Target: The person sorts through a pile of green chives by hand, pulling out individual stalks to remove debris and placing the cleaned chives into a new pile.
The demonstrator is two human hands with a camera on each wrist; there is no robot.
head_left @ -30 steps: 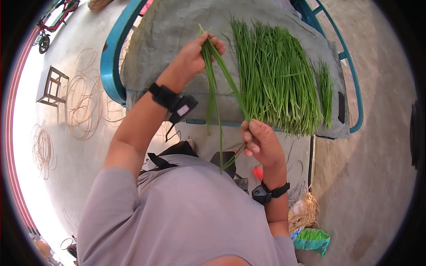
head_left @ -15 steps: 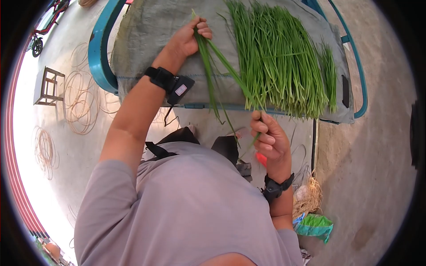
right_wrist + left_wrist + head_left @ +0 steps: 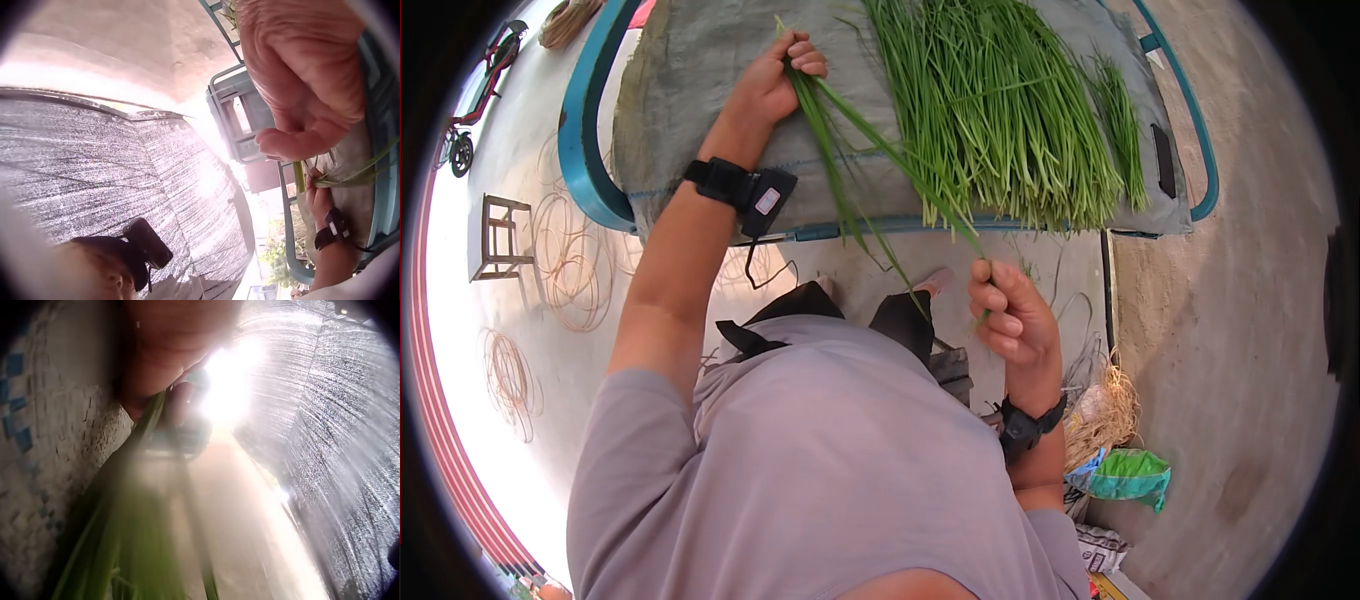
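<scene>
Few green stalks, a thin bunch, span the gap between the two hands, above the near edge of the sack; some loose ends hang down toward the person's lap.

Handling, judged: very light, limp, no stiffness along the length. Likely smooth and easily creased or snapped if squeezed. Best taken near the ends with several stalks gathered together, light pressure only.

Left hand: raised over the sack, arm stretched forward, grip closed round the upper ends. Left wrist view confirms the stalks running out from under the fingers.

Right hand: low, close to the body, just off the sack's edge, fingers curled. Grip pinches the lower end of one long strand. Which fingers do the pinching cannot be told.

Pile of like stalks lies on the sack to the right, apart from the held bunch. Blue frame rims the sack.
</scene>
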